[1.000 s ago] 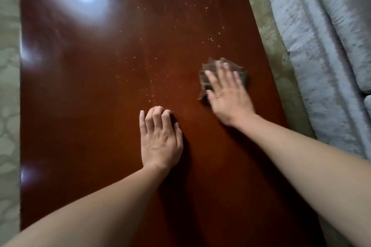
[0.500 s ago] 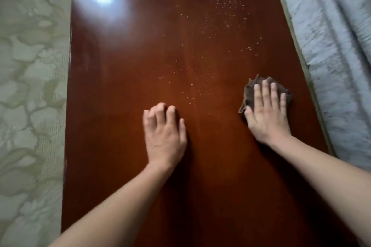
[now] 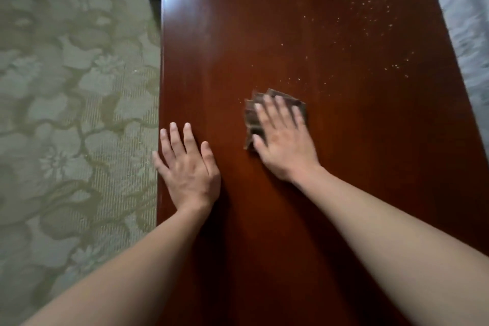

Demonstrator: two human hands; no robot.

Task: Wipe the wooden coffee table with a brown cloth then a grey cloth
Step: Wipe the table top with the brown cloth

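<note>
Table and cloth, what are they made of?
The table looks like dark reddish wood with a glossy varnish: faint grain streaks show, and light glares off its far left edge. The cloth under the right hand seems a soft, matte brown fabric, folded in layers; the exact fibre is too blurred to tell.

Your two arms are bare from the wrists back to the near end of the coffee table, with nothing worn on the forearms or wrists. Each forearm looks broad at that near end and narrows toward the wrist. Your left hand, at the table's left edge, shows sharply: short, pale, rounded nails, creased knuckles and faint tendon lines across its back. Your right hand, nearer the table's middle, is blurred, its nails and knuckles indistinct.
</note>
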